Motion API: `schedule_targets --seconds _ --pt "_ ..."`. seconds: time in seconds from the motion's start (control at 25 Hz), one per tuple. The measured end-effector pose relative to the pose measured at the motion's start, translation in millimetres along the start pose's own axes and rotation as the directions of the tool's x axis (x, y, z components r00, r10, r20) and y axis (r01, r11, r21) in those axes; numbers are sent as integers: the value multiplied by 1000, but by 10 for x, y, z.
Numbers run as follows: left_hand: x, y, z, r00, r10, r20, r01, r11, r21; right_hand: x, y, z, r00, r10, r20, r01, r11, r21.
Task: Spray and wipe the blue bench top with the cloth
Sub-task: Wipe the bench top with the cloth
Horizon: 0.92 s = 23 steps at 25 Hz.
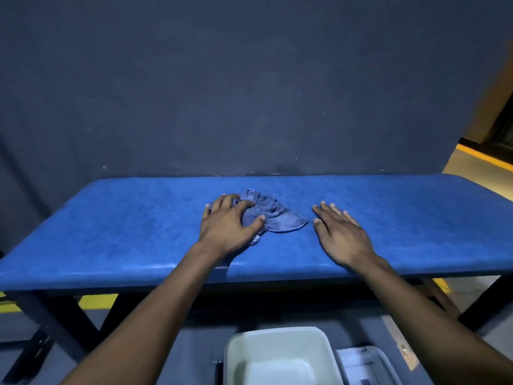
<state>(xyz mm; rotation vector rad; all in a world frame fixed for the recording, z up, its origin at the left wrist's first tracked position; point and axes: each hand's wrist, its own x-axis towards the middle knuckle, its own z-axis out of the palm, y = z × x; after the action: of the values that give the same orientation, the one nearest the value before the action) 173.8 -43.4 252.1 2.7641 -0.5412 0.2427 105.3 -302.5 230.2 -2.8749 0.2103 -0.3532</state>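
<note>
Cloth [266, 215] lies bunched at the middle of the blue counter [111, 232]. Your left hand [230, 226] curls its grip around the cloth's near edge, thumb pressing in. Your right hand [340, 234] rests flat and spread just beside it, holding nothing.

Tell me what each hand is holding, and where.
The left hand grips the bunched left end of the cloth on the bench top. The right hand holds nothing, fingers spread.
</note>
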Motion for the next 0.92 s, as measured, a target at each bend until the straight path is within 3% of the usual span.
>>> schedule_targets --seconds 0.2,0.32,0.4,0.52,0.64,0.72,0.8,0.92 --pt "739 -199 3 980 -194 33 192 980 53 16 50 94 999 3 -41 -4 999 -37" --pt "1095 47 152 959 -269 93 264 963 61 50 58 113 998 -1 -58 -2 999 -36" --pt "1202 302 220 971 -196 136 195 981 20 61 72 118 998 -1 -57 -1 999 -40" --pt "905 487 210 989 37 144 -31 999 -44 66 85 122 998 -13 -59 10 999 -47" --pt "257 199 93 975 208 82 -202 977 -76 54 72 115 998 -16 -56 13 999 -52" --pt "-13 -184 25 968 246 50 -241 966 -94 38 68 115 999 -5 -54 1 998 -57" --pt "70 -620 -68 981 190 24 -188 979 -84 31 56 110 999 11 -44 -14 998 -66" --pt "507 -964 -150 1000 -27 -15 26 999 -25 20 44 108 999 16 -41 -19 997 -71"
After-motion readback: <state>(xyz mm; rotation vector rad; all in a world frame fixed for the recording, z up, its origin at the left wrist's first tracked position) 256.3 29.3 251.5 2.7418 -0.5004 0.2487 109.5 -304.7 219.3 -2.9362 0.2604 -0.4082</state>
